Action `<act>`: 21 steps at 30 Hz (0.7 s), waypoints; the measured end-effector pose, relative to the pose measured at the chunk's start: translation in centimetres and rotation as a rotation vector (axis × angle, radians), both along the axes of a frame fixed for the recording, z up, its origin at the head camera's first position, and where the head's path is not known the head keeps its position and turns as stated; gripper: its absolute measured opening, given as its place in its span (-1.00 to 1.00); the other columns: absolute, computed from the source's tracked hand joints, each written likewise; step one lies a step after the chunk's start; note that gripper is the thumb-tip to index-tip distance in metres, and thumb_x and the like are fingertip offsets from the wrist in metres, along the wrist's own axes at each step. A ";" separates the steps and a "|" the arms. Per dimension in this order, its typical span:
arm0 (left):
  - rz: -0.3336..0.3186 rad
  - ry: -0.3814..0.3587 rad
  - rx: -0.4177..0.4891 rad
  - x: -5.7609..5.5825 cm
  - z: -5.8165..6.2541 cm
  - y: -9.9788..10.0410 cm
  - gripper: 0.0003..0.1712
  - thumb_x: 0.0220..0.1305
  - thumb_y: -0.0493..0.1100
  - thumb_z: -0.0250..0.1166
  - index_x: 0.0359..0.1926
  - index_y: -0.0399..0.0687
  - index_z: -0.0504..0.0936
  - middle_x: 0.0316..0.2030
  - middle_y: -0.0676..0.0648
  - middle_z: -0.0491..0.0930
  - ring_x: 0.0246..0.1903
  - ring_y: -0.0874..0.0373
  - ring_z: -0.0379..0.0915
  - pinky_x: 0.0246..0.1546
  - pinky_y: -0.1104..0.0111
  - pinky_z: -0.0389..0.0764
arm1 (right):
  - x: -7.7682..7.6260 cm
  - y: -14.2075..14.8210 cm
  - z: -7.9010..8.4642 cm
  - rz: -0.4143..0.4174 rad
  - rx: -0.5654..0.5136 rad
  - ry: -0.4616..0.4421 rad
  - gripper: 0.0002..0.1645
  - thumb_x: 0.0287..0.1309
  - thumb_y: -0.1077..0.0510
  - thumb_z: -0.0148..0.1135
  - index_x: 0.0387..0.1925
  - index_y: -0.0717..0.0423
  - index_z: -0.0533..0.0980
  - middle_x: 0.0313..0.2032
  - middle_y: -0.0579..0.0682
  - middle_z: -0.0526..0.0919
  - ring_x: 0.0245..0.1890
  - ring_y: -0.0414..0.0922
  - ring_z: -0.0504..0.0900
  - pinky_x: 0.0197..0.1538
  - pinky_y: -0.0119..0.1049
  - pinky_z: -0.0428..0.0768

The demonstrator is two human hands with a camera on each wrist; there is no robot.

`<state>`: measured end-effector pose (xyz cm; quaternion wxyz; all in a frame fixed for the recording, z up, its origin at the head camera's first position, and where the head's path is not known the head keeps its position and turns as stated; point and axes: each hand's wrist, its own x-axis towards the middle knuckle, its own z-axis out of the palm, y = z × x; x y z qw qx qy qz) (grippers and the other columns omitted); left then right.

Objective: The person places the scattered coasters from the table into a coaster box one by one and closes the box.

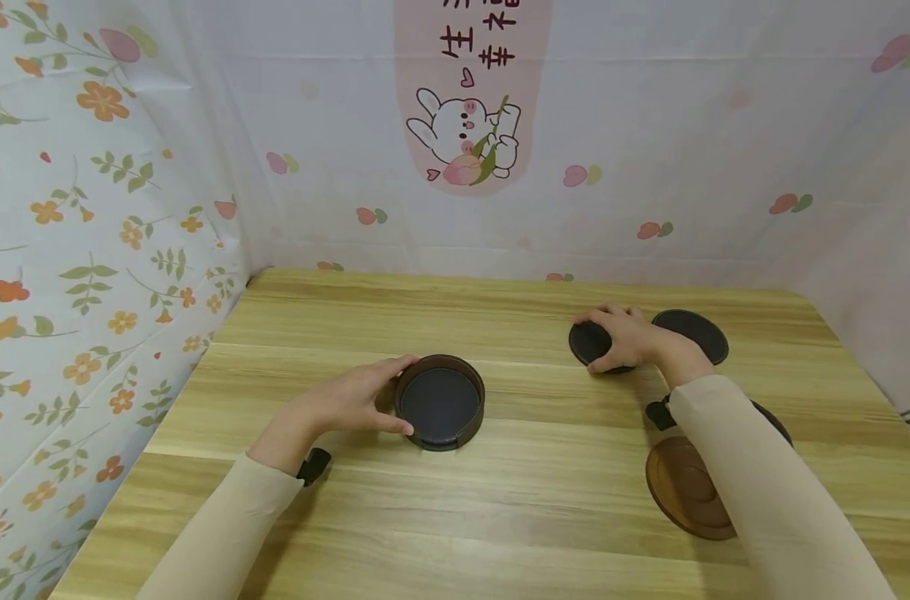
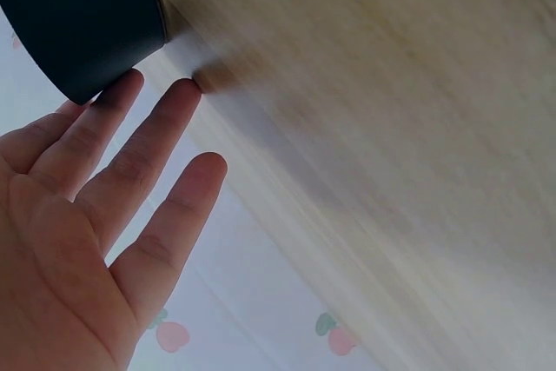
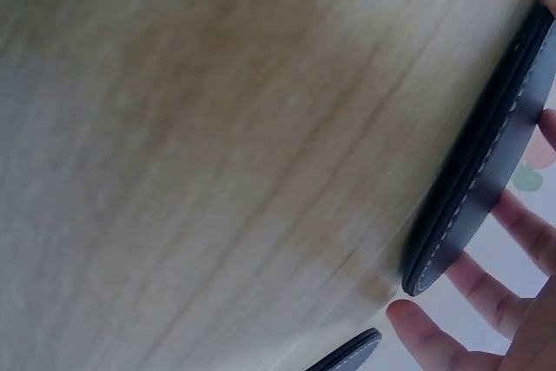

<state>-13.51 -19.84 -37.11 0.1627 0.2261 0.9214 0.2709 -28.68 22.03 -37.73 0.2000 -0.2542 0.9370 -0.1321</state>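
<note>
A round dark coaster holder (image 1: pixel 476 421) with a brown inner wall and a notch at its front stands left of the table's middle. My left hand (image 1: pixel 353 400) reaches round its left side, thumb toward the front; in the left wrist view, extended fingers (image 2: pixel 139 162) meet the holder's dark outer wall (image 2: pixel 82 19). Farther right, my right hand (image 1: pixel 627 337) grips a round black coaster (image 1: pixel 588 342) by its edges. The right wrist view shows this coaster (image 3: pixel 486 162) with pale edge stitching, and the fingers lying along its rim.
Another black coaster (image 1: pixel 691 332) lies just behind the right wrist. One more dark coaster (image 1: pixel 776 422) is mostly hidden by the right sleeve (image 1: pixel 755 467). A brown round coaster (image 1: pixel 680 492) lies partly under that forearm. A patterned cloth (image 1: pixel 650 150) hangs behind the wooden table (image 1: pixel 500 500).
</note>
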 end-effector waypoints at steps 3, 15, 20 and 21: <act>-0.008 0.006 -0.005 -0.1 0.0 0.1 0.20 0.09 0.19 0.49 0.55 -0.20 0.05 0.48 -0.22 0.19 0.47 -0.15 0.13 0.44 -0.04 0.25 | 0.0 0.1 0.0 -0.004 -0.003 0.007 -0.03 0.03 -0.08 0.50 0.42 0.00 0.27 0.45 0.41 0.02 0.30 0.55 0.01 0.13 0.52 0.27; -0.003 -0.005 -0.005 -0.2 0.0 0.2 0.20 0.08 0.18 0.50 0.54 -0.19 0.06 0.48 -0.22 0.19 0.47 -0.15 0.13 0.44 -0.04 0.24 | 0.4 0.6 -0.3 0.021 -0.046 0.027 -0.07 0.03 -0.09 0.49 0.39 0.04 0.31 0.42 0.41 0.08 0.31 0.56 -0.02 0.17 0.55 0.18; 0.010 -0.021 -0.009 -0.1 -0.1 0.2 0.21 0.08 0.21 0.49 0.56 -0.14 0.04 0.50 -0.21 0.15 0.49 -0.15 0.09 0.45 -0.05 0.23 | 0.8 0.3 -0.3 0.044 -0.053 0.044 -0.06 0.02 -0.10 0.49 0.39 0.05 0.31 0.41 0.43 0.09 0.32 0.57 0.00 0.18 0.57 0.16; 0.012 -0.021 -0.012 -0.1 -0.1 0.2 0.21 0.08 0.21 0.49 0.56 -0.14 0.04 0.50 -0.21 0.15 0.49 -0.15 0.09 0.45 -0.05 0.23 | 0.9 0.2 -0.3 0.050 -0.055 0.048 -0.07 0.03 -0.10 0.48 0.39 0.05 0.31 0.41 0.44 0.09 0.32 0.57 0.00 0.18 0.57 0.17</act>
